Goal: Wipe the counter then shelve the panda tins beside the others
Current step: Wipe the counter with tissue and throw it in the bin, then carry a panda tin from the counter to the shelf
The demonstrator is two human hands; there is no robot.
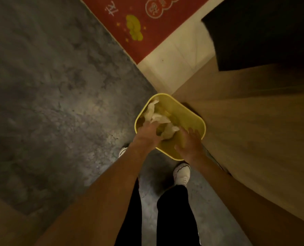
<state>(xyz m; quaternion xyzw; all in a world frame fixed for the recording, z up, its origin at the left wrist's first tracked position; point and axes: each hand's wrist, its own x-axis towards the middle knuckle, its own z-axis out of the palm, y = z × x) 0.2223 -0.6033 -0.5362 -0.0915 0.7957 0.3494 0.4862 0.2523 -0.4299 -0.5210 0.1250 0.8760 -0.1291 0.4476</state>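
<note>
Crumpled paper point(162, 119) is gripped by the left hand point(147, 133) over a yellow bin point(193, 119), while the right hand point(190, 142) is held open beside it.

Red mat point(144, 27): white Chinese characters, some in circles; too blurred to read.

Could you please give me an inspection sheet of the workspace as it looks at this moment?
Surface: grey mottled floor; no counter top in view.
Job's things: crumpled white tissue inside the yellow bin; panda tins not seen.
Clutter: nothing seen beyond the tissue in the bin.
Hands: left hand down in the bin among the tissue, grip unclear; right hand open above the bin, holding nothing.
Cables: nothing seen.
Surroundings: red mat ahead, wooden cabinet side on the right, white shoes below.
</note>
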